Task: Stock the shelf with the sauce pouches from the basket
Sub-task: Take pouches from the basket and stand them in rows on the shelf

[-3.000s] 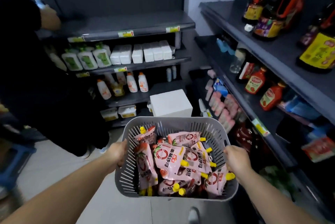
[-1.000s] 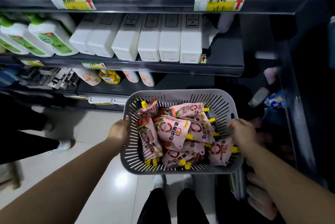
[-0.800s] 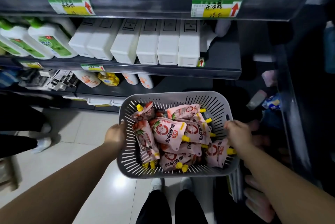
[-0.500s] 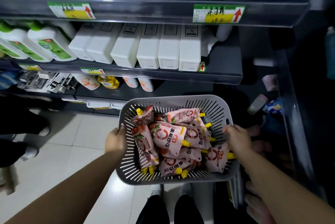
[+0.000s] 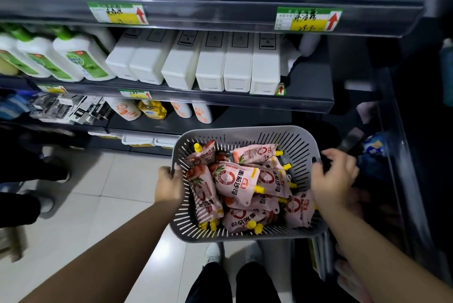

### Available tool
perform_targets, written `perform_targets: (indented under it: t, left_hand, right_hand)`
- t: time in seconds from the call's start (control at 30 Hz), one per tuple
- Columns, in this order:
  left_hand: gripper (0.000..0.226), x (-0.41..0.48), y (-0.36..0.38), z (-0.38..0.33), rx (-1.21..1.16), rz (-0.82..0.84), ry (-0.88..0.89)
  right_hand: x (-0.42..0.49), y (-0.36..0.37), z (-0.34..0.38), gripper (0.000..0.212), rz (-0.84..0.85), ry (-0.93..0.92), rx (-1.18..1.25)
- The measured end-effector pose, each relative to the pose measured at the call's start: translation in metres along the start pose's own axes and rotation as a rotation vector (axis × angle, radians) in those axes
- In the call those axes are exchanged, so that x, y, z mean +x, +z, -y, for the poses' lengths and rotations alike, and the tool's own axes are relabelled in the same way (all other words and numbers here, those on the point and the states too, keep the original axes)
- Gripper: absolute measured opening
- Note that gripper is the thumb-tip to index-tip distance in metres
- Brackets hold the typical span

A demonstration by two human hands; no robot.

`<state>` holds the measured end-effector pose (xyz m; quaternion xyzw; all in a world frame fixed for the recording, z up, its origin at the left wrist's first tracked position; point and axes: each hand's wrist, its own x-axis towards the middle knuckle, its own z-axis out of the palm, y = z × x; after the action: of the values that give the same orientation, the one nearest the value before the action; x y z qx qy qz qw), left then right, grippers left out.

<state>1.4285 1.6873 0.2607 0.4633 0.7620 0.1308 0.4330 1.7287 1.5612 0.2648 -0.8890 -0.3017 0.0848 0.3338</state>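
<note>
I hold a grey slotted plastic basket (image 5: pixel 247 134) in front of me, above the floor. It is filled with several pink sauce pouches (image 5: pixel 236 183) with yellow caps, lying in a loose pile. My left hand (image 5: pixel 169 186) grips the basket's left rim. My right hand (image 5: pixel 332 177) is at the right rim, fingers curled over the edge, slightly blurred. A dark shelf unit (image 5: pixel 306 101) stands straight ahead, and a second dark shelf (image 5: pixel 392 131) runs along the right side.
White boxes (image 5: pixel 210 62) and green-capped bottles (image 5: pixel 76 57) fill the middle shelf; orange-labelled bottles (image 5: pixel 127 111) sit below. Pink pouches (image 5: pixel 353 278) show low on the right shelf. Another person's dark-clothed legs (image 5: pixel 22 192) stand at the left. My own feet (image 5: pixel 213 253) are below the basket.
The view swung from the aisle to face the shelf with white boxes. The basket has dropped a little and my right hand has shifted up along the right rim.
</note>
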Motion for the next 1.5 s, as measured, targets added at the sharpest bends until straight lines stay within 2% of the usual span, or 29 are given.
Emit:
perform_targets:
  t: [0.07, 0.1, 0.17, 0.23, 0.27, 0.3, 0.43, 0.5, 0.57, 0.63, 0.7, 0.77, 0.83, 0.9, 0.93, 1.07, 1.17, 1.23, 1.33, 1.37, 1.43, 1.5]
  left_hand:
    - [0.039, -0.008, -0.002, -0.003, 0.005, -0.088, 0.088]
    - [0.045, -0.012, -0.004, -0.004, 0.049, -0.157, 0.166]
    - [0.053, -0.018, -0.007, -0.006, 0.129, -0.218, 0.32]
    - [0.055, -0.024, -0.009, -0.007, 0.124, -0.14, 0.422]
    - [0.054, -0.026, -0.009, -0.007, 0.116, -0.096, 0.463]
    - [0.053, -0.028, -0.009, -0.007, 0.114, -0.064, 0.5]
    - [0.05, -0.027, -0.009, -0.013, 0.169, -0.04, 0.586]
    - [0.046, -0.026, -0.01, -0.018, 0.212, -0.043, 0.648]
    - [0.049, -0.026, -0.01, -0.024, 0.259, 0.021, 0.69]
    - [0.068, -0.025, -0.011, -0.031, 0.257, 0.175, 0.673]
    - [0.097, -0.028, -0.01, -0.04, 0.174, 0.403, 0.598]
    - [0.107, -0.031, -0.009, -0.05, 0.017, 0.638, 0.492]
    - [0.088, -0.035, -0.008, -0.058, -0.097, 0.824, 0.407]
    - [0.06, -0.042, -0.007, -0.064, -0.065, 0.928, 0.455]
    - [0.053, -0.046, -0.006, -0.066, -0.055, 0.957, 0.485]
    - [0.058, -0.056, -0.006, -0.073, -0.173, 0.947, 0.476]
    - [0.05, -0.051, -0.008, -0.073, -0.113, 0.959, 0.487]
    - [0.048, -0.049, -0.009, -0.073, -0.14, 0.968, 0.469]
    - [0.057, -0.045, -0.012, -0.083, -0.307, 0.913, 0.387]
    - [0.055, -0.044, -0.013, -0.088, -0.308, 0.911, 0.389]
    - [0.045, -0.041, -0.015, -0.094, -0.275, 0.915, 0.385]
    - [0.042, -0.038, -0.014, -0.09, -0.286, 0.866, 0.341]
  right_hand:
    - [-0.015, 0.013, 0.02, 0.017, 0.274, -0.099, 0.067]
    - [-0.022, 0.024, 0.03, 0.017, 0.431, -0.079, 0.057]
    - [-0.033, 0.05, 0.041, 0.015, 0.606, 0.059, -0.003]
    - [-0.042, 0.073, 0.046, 0.044, 0.719, 0.229, -0.072]
    - [-0.047, 0.081, 0.047, 0.052, 0.786, 0.281, -0.102]
    - [-0.05, 0.088, 0.047, 0.053, 0.826, 0.292, -0.13]
    - [-0.049, 0.09, 0.058, 0.029, 0.746, 0.102, -0.111]
    - [-0.044, 0.08, 0.075, 0.02, 0.769, -0.099, -0.062]
    - [-0.037, 0.063, 0.092, 0.013, 0.788, -0.287, -0.041]
    - [-0.029, 0.041, 0.109, 0.015, 0.842, -0.32, 0.051]
    - [-0.019, 0.016, 0.126, 0.018, 0.908, -0.319, 0.168]
    - [-0.012, -0.009, 0.142, 0.02, 0.92, -0.338, 0.313]
    - [-0.007, -0.028, 0.155, 0.02, 0.913, -0.345, 0.436]
    - [-0.003, -0.042, 0.167, 0.009, 0.865, -0.295, 0.543]
    - [0.0, -0.047, 0.171, 0.005, 0.826, -0.237, 0.61]
    - [0.008, -0.054, 0.182, 0.015, 0.664, -0.069, 0.74]
    - [0.007, -0.046, 0.185, 0.012, 0.575, 0.007, 0.709]
    - [0.008, -0.04, 0.189, 0.011, 0.611, 0.008, 0.695]
    - [0.006, -0.031, 0.196, 0.015, 0.749, -0.003, 0.748]
    - [0.006, -0.027, 0.197, 0.016, 0.735, -0.006, 0.735]
    - [0.006, -0.018, 0.193, 0.015, 0.587, -0.002, 0.669]
    - [0.009, -0.01, 0.175, 0.008, 0.405, 0.138, 0.708]
